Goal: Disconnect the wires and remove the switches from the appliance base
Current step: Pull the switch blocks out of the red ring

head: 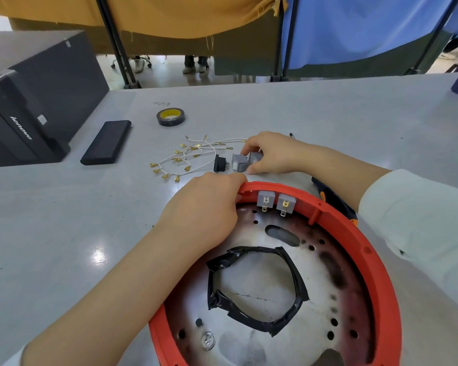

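Right hand (271,154), in the middle of the frame, has its fingers curled round a small grey switch (255,157) and holds it just above the table (64,233). Another grey switch (239,162) lies on the table, touching that one. A black switch (219,163) stands just to the left of it. Left of these lies a loose pile of white wires (188,157) with gold ends.

Left hand (204,210), a little lower, grips the far rim of the red round base (360,249) with curled fingers. The base fills the lower right of the frame and lies flat with its inside facing up. Two grey switches (275,203) sit side by side in its far rim, just right of the left hand. Their gold tabs have no wires on them. A ring of black tape (251,286) goes round the hole in the base's metal floor.

Farther back on the table is a roll of tape (170,117) with a yellow middle. To the left of it lies a flat black bar (106,142). A black computer box (24,107) stands at the upper left. Behind the right arm, a dark tool handle with an orange bit (333,200) peeks out past the base.
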The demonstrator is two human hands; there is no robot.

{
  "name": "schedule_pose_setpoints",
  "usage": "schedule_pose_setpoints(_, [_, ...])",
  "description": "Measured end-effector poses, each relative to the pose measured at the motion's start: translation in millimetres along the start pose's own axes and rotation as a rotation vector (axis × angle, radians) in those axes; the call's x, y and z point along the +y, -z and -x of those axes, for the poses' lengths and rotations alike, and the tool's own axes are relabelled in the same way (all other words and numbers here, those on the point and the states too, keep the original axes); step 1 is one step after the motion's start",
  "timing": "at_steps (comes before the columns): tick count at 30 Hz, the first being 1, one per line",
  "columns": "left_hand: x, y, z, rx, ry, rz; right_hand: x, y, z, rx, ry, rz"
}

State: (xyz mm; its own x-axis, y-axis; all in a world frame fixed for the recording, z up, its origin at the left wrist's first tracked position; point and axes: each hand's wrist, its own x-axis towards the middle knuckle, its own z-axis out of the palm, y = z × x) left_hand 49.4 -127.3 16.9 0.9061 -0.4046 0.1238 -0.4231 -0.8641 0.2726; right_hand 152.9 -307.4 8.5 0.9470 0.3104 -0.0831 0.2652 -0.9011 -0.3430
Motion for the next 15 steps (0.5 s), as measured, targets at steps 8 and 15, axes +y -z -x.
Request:
schedule_pose_setpoints(8, [0.8, 0.6, 1.6, 0.013, -0.003, 0.005, -15.9, -10.2, -12.4, 0.102, -0.008, -0.071])
schedule_pose_setpoints(15, [-0.1, 0.4, 1.2, 0.012, -0.007, 0.013, -10.9, -1.0, -11.7, 0.062, -0.004, -0.063])
